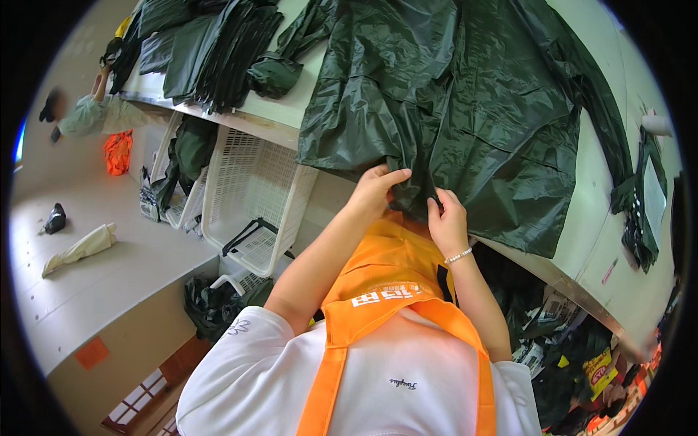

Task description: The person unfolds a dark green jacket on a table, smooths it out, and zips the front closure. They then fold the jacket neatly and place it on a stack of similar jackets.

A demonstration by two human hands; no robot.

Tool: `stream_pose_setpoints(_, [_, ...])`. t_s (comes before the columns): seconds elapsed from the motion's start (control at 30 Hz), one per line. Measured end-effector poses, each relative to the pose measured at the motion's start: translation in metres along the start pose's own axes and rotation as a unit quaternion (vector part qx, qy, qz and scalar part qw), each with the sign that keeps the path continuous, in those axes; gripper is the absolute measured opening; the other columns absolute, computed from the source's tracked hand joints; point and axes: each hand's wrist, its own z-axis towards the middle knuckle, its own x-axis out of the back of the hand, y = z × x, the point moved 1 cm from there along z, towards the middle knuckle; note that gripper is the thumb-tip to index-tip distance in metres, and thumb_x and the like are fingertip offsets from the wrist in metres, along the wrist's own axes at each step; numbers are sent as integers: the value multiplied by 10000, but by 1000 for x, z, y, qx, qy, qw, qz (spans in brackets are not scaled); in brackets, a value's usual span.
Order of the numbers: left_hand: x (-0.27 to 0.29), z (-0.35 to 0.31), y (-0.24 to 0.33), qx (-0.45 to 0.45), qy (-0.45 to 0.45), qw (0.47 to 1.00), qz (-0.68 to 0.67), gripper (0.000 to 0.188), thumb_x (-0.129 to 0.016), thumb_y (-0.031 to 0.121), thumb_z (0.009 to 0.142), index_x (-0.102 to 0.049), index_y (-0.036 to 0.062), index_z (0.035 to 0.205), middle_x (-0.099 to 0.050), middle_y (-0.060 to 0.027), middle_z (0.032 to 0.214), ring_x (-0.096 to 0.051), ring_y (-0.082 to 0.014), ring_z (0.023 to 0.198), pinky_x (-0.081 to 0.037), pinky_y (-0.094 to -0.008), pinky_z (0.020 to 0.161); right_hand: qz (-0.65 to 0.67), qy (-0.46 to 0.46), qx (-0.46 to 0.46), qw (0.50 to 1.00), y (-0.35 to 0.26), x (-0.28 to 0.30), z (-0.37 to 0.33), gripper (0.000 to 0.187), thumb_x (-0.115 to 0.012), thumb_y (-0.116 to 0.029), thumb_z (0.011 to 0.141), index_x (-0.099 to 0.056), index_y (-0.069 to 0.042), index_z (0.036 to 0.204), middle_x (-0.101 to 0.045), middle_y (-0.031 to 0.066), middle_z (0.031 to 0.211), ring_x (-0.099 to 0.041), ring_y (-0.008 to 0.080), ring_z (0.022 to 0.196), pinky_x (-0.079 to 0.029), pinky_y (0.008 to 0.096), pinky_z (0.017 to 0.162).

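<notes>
Both hands [414, 200] pinch green raincoat [465, 109] hem; yellow pkg [598, 370] below table.

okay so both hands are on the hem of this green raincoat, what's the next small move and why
Probably draw the hem toward you and smooth it flat. The left hand and right hand both pinch the lower edge of the dark green raincoat, which lies creased and overhangs the white table edge.

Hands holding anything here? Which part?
Both. The left hand and right hand each pinch the near hem of the dark green raincoat, where it hangs over the table edge.
</notes>
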Motion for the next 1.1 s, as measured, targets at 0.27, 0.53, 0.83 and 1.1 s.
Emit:
stream_pose_setpoints(0.27, [8,-11,-30,63,-6,998,-30,191,-699,96,812,-587,32,953,-644,-33,885,-611,-117,772,-495,-246,684,62,120,-17,991,-14,0,-7,133,-693,-49,784,-669,21,894,-663,108,746,-629,143,600,-489,249,578])
stream_pose_setpoints(0.53, [7,-9,-21,96,36,991,87,125,-632,91,847,-610,6,935,-614,-62,848,-579,-138,718,-478,-259,599,0,164,14,986,-21,-22,-9,123,-689,-61,768,-687,-13,881,-645,110,814,-627,247,644,-499,301,599])
stream_pose_setpoints(0.83, [18,1,-14,190,0,982,-2,242,-586,39,861,-584,-37,1091,-541,-122,1004,-532,-196,856,-501,-357,725,-52,185,13,981,-22,-35,-22,140,-637,-51,789,-680,-15,918,-638,121,846,-630,297,726,-507,343,655])
stream_pose_setpoints(1.1, [22,3,-9,208,-50,977,22,181,-572,139,898,-571,8,1024,-593,-91,985,-564,-204,877,-476,-362,805,-22,104,17,994,-27,-24,-27,334,-721,-28,735,-633,23,1052,-634,110,963,-634,192,757,-513,266,693])
